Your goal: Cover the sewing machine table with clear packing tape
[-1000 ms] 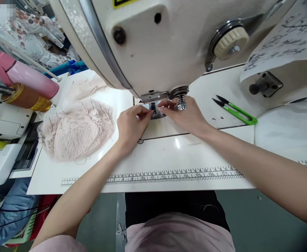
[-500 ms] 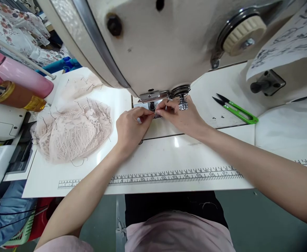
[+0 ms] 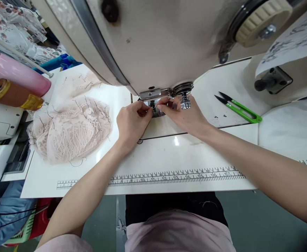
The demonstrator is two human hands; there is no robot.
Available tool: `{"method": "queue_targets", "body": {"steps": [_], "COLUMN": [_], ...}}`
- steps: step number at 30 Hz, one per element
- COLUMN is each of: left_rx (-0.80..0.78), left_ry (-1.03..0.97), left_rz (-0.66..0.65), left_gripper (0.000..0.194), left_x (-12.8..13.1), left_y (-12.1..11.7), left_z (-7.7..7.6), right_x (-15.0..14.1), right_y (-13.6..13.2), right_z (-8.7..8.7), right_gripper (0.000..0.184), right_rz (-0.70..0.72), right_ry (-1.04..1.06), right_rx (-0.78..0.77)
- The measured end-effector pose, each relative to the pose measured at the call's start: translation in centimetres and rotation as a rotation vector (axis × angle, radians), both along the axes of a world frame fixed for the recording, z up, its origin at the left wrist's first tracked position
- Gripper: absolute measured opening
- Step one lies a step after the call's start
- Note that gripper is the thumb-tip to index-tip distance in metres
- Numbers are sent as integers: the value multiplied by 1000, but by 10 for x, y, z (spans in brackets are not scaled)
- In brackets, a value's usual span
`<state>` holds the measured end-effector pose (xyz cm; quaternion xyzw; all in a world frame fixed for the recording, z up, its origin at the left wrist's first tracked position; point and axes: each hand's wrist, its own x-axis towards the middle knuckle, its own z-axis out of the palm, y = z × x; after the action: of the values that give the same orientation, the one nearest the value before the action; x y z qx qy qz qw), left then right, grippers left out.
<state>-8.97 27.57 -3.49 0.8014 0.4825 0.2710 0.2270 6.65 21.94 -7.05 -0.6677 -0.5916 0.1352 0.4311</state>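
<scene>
Under the head of the sewing machine (image 3: 155, 45), my two hands flank the presser foot (image 3: 152, 104). My left hand (image 3: 132, 122) is on its left side, thumb and index finger pinched together. Just right of the foot, my right hand (image 3: 183, 113) has its thumb and fingers in a pinch below the tension knob (image 3: 185, 101). Whatever lies between the fingertips of either hand is too small to make out. Pale pink lace fabric (image 3: 74, 129) with dark loose thread ends lies heaped to the left of my left hand.
Green thread snips (image 3: 241, 108) lie on the machine bed at the right. A printed ruler (image 3: 169, 177) runs along the table's front edge. A pink bottle (image 3: 22, 73) and a brown cup (image 3: 14, 96) stand at the left. White cloth (image 3: 292, 122) lies at the far right.
My fingertips have parted: the left hand is slightly farther left of the presser foot, the right slightly to its right. The view has shifted a little.
</scene>
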Motion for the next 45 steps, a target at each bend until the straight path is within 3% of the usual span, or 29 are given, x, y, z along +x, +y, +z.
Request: {"method": "queue_targets", "body": {"steps": [9,19,27,45], "left_rx": [-14,-7,-34,3], "left_ry": [10,85,-8,6], "left_rz": [-32,-19,44,99], "left_gripper": [9,9,9,7], "left_x": [1,2,4,11], "left_y": [1,-1,-12,-16], "left_z": [-3,0,0,-2], "right_x": [-3,-5,-1,-2], "right_y": [-2,-7,-9,-6], "right_z": [3,11,18,17], "right_gripper": [15,17,15,13], "right_rz": [-15,-46,-47,-39], "right_ry": [148,106,147,122], "right_rx": [12,-38,-46,-39]}}
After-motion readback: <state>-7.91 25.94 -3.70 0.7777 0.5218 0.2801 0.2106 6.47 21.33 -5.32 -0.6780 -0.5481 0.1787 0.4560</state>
